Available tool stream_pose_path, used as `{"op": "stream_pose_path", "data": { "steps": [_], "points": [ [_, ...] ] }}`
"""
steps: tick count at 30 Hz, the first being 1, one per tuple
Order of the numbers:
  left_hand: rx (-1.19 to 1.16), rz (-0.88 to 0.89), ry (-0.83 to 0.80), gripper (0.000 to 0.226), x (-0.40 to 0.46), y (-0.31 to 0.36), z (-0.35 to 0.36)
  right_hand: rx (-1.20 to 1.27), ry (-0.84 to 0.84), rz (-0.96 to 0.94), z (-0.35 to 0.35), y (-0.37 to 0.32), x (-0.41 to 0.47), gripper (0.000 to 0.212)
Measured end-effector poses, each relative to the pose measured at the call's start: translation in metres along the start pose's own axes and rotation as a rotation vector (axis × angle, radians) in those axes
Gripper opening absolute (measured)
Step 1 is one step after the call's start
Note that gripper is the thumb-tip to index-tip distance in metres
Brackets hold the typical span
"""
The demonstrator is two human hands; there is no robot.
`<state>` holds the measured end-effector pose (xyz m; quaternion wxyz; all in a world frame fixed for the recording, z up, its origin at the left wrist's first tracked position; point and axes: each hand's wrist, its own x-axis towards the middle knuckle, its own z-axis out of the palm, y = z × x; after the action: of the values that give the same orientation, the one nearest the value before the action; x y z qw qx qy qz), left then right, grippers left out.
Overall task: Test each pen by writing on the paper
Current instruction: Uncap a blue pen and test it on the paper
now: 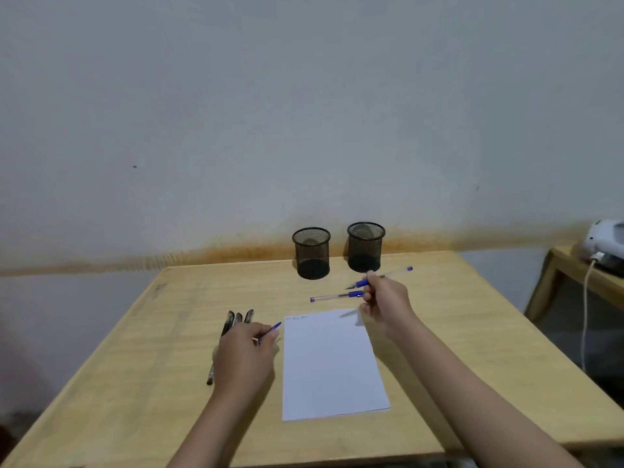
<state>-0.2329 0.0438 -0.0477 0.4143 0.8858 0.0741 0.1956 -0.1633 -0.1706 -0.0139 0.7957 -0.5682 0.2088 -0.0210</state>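
Observation:
A white sheet of paper (332, 363) lies on the wooden table (135, 383), with small blue marks at its top left corner. My right hand (385, 304) holds a clear pen with blue trim (391, 274) above the table, beyond the paper's top right corner. Another blue pen (332, 296) lies just beyond the paper. My left hand (244, 356) pinches a blue pen cap (271, 330) left of the paper. Three dark pens (236, 320) lie under and beyond my left hand.
Two black mesh pen cups (312, 253) (365, 247) stand at the table's far edge by the wall. To the right, a second table (574, 275) carries a white device (606, 244) with a hanging white cable (586, 319).

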Motion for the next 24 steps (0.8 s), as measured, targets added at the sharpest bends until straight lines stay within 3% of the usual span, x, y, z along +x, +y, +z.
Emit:
{"op": "stream_pose_path", "data": {
  "steps": [3,7,10,14,19,22,24],
  "points": [
    [0.383,0.032,0.035,0.018,0.006,-0.011,0.012,-0.057,0.020,0.015,0.002,0.017,0.001,0.024],
    [0.631,0.035,-0.037,0.026,0.007,-0.023,0.025,-0.115,-0.005,0.010,0.003,0.033,0.005,0.025],
    [0.656,0.031,-0.019,0.023,0.008,-0.025,0.030,-0.107,-0.034,-0.004,0.002,0.039,0.006,0.026],
    [0.487,0.124,0.090,0.015,0.005,-0.020,0.040,-0.054,-0.099,-0.032,0.002,0.044,0.007,0.021],
    [0.213,0.325,-0.278,0.048,-0.009,0.003,0.053,-0.137,-0.100,-0.112,0.011,0.050,0.016,0.030],
    [0.330,0.343,-0.483,0.056,-0.013,0.003,0.066,-0.201,-0.073,-0.162,0.021,0.048,0.021,0.025],
    [0.415,0.349,-0.531,0.057,-0.014,0.000,0.071,-0.206,-0.086,-0.208,0.025,0.051,0.026,0.017]
  ]
}}
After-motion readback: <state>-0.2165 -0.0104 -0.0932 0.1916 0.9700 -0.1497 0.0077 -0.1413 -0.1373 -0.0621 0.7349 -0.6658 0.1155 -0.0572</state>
